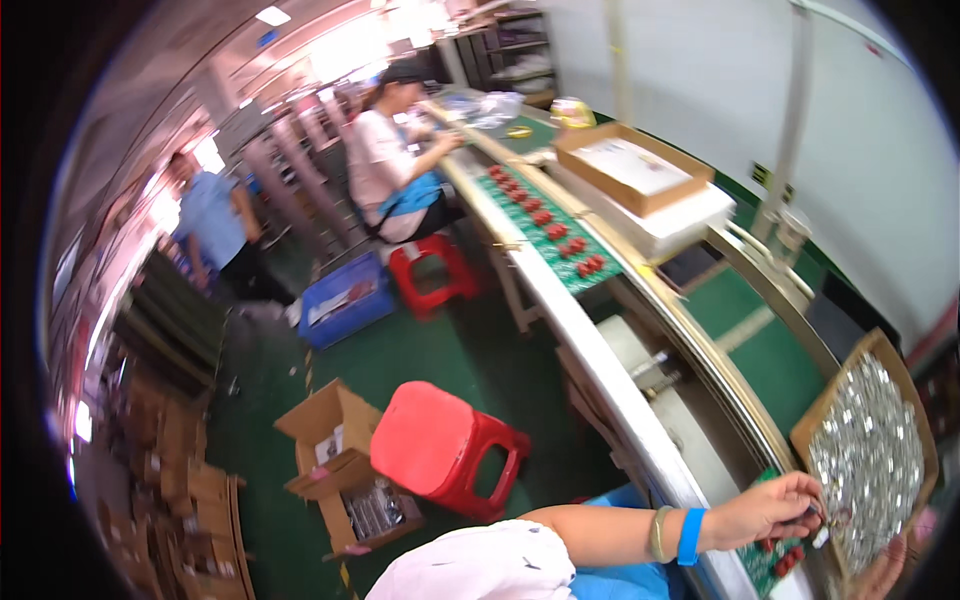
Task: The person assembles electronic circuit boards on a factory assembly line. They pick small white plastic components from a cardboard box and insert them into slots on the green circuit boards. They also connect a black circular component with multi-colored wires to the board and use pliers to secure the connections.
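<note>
My left hand (768, 512), with a bracelet and a blue band at its wrist, reaches across the work line. Its fingers are pinched together on a small dark part with thin wires and a white end (821, 538). Below it lies a green circuit board with red components (789, 561), partly covered by the hand. Right beside is a cardboard box (803, 440) filled with many small shiny silvery, clear pieces (868, 450). My right hand (882, 572) shows only in part at the box's near edge; what its fingers do is blurred.
A row of green boards with red components (545, 222) lies farther up the line. A co-worker (395, 160) sits there; another person (215, 225) is at the left. Red stools (425, 435), a blue crate (345, 300) and open cartons (335, 430) stand on the floor.
</note>
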Demonstrator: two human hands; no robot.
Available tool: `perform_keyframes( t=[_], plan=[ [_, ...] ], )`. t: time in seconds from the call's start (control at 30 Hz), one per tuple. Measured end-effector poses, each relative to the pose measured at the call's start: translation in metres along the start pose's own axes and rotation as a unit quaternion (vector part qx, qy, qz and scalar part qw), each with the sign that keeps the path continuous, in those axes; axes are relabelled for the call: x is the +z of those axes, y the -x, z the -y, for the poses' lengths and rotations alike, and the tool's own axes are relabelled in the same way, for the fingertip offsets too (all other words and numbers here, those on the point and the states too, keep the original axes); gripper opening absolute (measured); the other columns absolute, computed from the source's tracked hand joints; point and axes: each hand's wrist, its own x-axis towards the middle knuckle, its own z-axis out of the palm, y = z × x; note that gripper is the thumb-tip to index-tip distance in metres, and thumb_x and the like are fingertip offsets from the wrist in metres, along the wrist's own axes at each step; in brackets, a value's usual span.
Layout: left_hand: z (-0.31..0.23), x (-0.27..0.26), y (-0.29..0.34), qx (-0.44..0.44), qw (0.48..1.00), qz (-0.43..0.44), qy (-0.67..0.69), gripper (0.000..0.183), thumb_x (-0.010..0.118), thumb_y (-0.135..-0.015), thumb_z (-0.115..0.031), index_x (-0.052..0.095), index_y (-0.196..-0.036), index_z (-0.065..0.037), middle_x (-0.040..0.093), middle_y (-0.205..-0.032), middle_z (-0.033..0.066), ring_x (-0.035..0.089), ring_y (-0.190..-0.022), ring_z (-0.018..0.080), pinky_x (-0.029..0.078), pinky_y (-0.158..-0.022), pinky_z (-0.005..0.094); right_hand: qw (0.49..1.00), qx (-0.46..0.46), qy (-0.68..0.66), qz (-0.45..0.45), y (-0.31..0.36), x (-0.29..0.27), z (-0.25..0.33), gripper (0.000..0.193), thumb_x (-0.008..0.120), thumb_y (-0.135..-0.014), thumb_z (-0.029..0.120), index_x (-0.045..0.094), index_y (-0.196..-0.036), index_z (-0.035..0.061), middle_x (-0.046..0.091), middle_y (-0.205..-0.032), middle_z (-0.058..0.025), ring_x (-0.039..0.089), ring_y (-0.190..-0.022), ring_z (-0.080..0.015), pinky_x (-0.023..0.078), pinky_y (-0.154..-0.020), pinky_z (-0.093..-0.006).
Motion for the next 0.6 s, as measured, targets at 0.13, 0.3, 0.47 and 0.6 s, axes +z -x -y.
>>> perform_keyframes(
  t=[0.13, 0.3, 0.47, 0.6],
  plan=[
    [0.003, -0.003, 0.010, -0.014, 0.999, 0.042, 0.019, 0.038, 0.051, -0.109, -0.025, 0.042, -0.143, -0.010, 0.061, -0.123, 0.0072, 0.061, -0.119, 0.0202, 0.051, -0.106, 0.0352, 0.957, 0.031, -0.266, 0.113, 0.023, 0.056, 0.109, 0.103, 0.076, -0.074, 0.057, 0.043, -0.149, -0.0045, 0.042, -0.156, -0.0228, 0.041, -0.144, -0.0357, 0.033, -0.116, -0.0465],
    [-0.012, -0.001, 0.023, 0.004, 0.999, -0.044, 0.009, 0.045, 0.046, -0.110, -0.030, 0.036, -0.150, -0.011, 0.049, -0.147, 0.0161, 0.052, -0.135, 0.0255, 0.045, -0.114, 0.0441, 0.965, -0.083, -0.229, 0.093, 0.019, 0.076, 0.131, 0.044, 0.080, -0.076, 0.001, 0.068, -0.118, 0.0033, 0.061, -0.129, -0.0173, 0.065, -0.113, -0.0301, 0.052, -0.095, -0.0401],
    [-0.007, 0.007, 0.019, 0.031, 0.998, -0.041, 0.032, 0.047, 0.038, -0.112, -0.026, 0.025, -0.155, -0.010, 0.038, -0.158, 0.0216, 0.042, -0.144, 0.0318, 0.041, -0.116, 0.0450, 0.973, -0.116, -0.200, 0.006, 0.041, 0.100, 0.136, 0.037, 0.085, -0.071, 0.000, 0.067, -0.102, 0.0072, 0.064, -0.118, -0.0137, 0.067, -0.104, -0.0301, 0.057, -0.083, -0.0359],
    [0.004, 0.010, 0.025, 0.035, 0.998, -0.028, 0.034, 0.053, 0.035, -0.113, -0.026, 0.017, -0.160, -0.012, 0.025, -0.166, 0.0168, 0.029, -0.151, 0.0296, 0.034, -0.118, 0.0429, 0.984, -0.094, -0.149, -0.016, 0.054, 0.107, 0.134, 0.042, 0.091, -0.068, 0.009, 0.062, -0.099, 0.0101, 0.064, -0.118, -0.0130, 0.068, -0.100, -0.0293, 0.057, -0.080, -0.0363]
  ],
)
